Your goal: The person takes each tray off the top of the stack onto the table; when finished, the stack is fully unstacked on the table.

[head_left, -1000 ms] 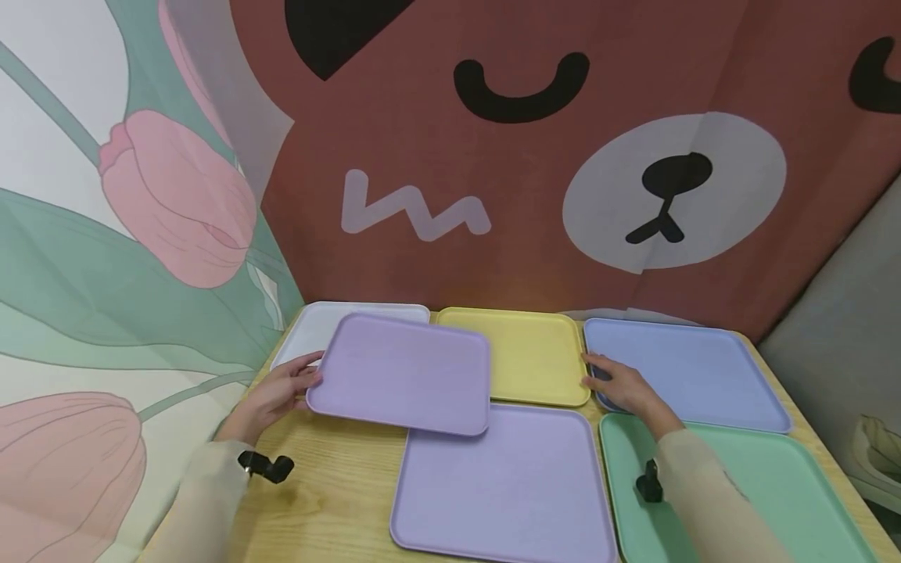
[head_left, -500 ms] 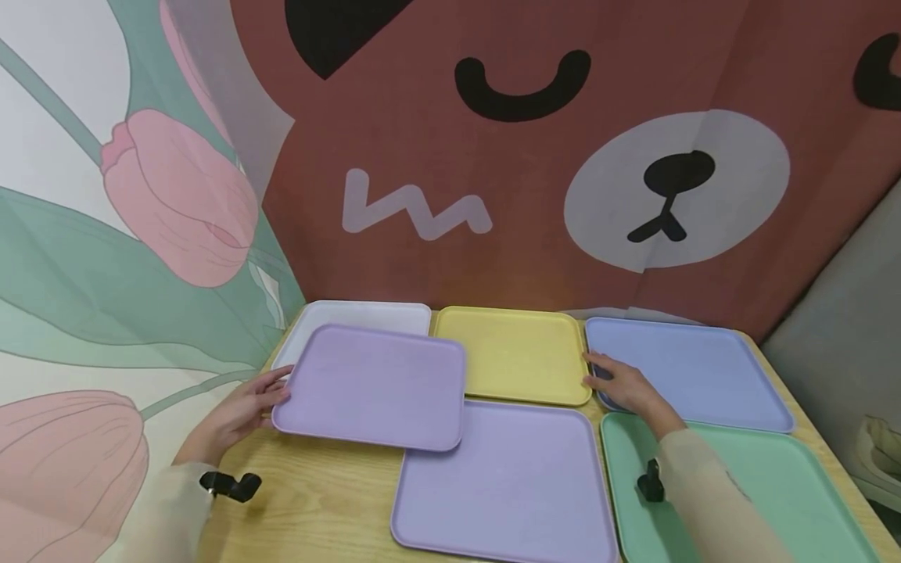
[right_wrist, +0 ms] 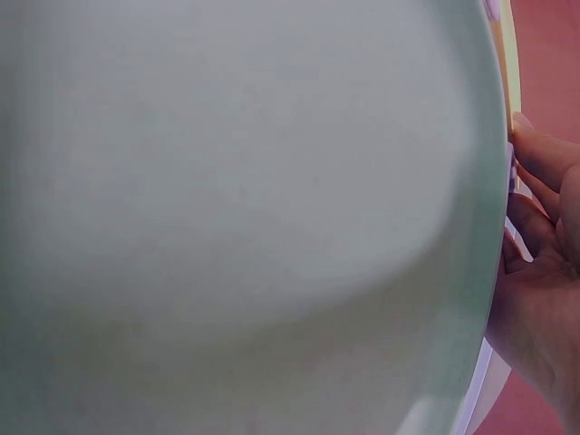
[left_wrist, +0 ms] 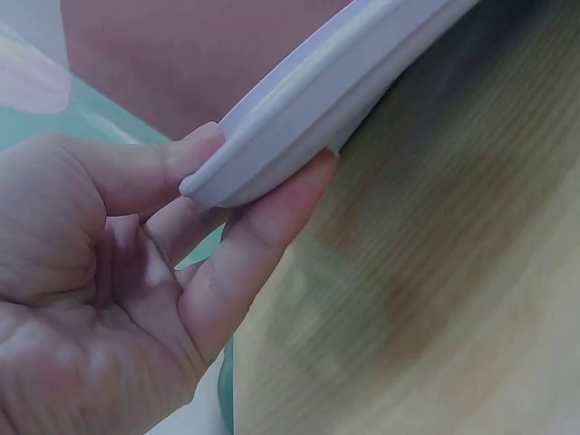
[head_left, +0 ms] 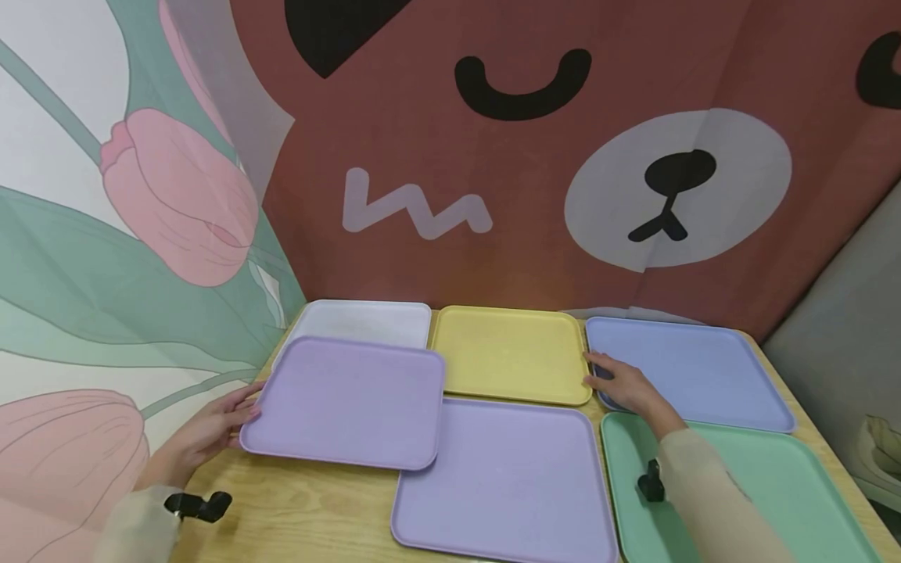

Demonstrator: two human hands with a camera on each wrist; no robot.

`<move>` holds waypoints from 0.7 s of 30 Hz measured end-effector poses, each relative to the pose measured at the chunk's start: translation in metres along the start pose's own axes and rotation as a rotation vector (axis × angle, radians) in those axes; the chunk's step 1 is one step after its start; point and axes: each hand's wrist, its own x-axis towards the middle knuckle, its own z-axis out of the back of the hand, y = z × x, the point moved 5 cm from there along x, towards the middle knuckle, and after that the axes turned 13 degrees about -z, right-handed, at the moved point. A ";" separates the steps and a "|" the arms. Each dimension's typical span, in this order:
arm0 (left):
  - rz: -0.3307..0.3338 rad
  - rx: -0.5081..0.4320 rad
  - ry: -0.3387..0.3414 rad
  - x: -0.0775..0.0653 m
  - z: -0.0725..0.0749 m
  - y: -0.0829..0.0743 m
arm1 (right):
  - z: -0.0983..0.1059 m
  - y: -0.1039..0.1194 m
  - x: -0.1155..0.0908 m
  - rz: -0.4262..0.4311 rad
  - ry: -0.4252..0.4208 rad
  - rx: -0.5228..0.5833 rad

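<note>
My left hand [head_left: 204, 434] pinches the left edge of a lilac tray [head_left: 345, 403], thumb on the rim and fingers underneath, as the left wrist view [left_wrist: 145, 236] shows. That tray is held slightly raised over the wooden table. It overlaps the front of a white tray [head_left: 366, 322] and the left corner of a second lilac tray [head_left: 507, 485]. At the right edge of a yellow tray [head_left: 514, 352], the fingertips of my right hand [head_left: 622, 387] rest against the rim. The same hand lies over the left corner of a blue tray [head_left: 690, 375].
A green tray [head_left: 760, 485] lies at the front right under my right forearm. The wooden table [head_left: 317, 524] shows bare at the front left. Behind stands a wall cloth [head_left: 436, 141] with a bear print; a tulip-print cloth [head_left: 63, 274] hangs on the left.
My left hand has carried the lilac tray left and towards me, uncovering more of the yellow tray and the other lilac tray. My right hand has stayed at the yellow tray's edge.
</note>
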 end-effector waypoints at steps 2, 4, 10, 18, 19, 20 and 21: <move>-0.003 -0.009 0.005 -0.005 0.003 0.001 | 0.000 0.000 0.000 0.002 0.001 0.001; -0.001 -0.021 0.003 -0.011 0.005 0.001 | 0.000 0.000 0.001 -0.003 0.005 0.002; 0.010 -0.078 0.004 -0.027 0.012 0.000 | -0.002 0.000 0.002 -0.021 0.021 0.004; 0.027 -0.101 0.026 -0.047 0.017 -0.004 | -0.002 -0.002 0.003 -0.024 0.032 0.008; 0.033 -0.092 0.020 -0.049 0.018 -0.004 | -0.002 -0.002 0.003 -0.024 0.031 0.010; 0.039 -0.082 0.010 -0.051 0.019 -0.005 | -0.002 -0.002 0.003 -0.023 0.031 0.011; 0.044 -0.072 0.003 -0.054 0.020 -0.006 | -0.001 -0.002 0.004 -0.021 0.027 0.011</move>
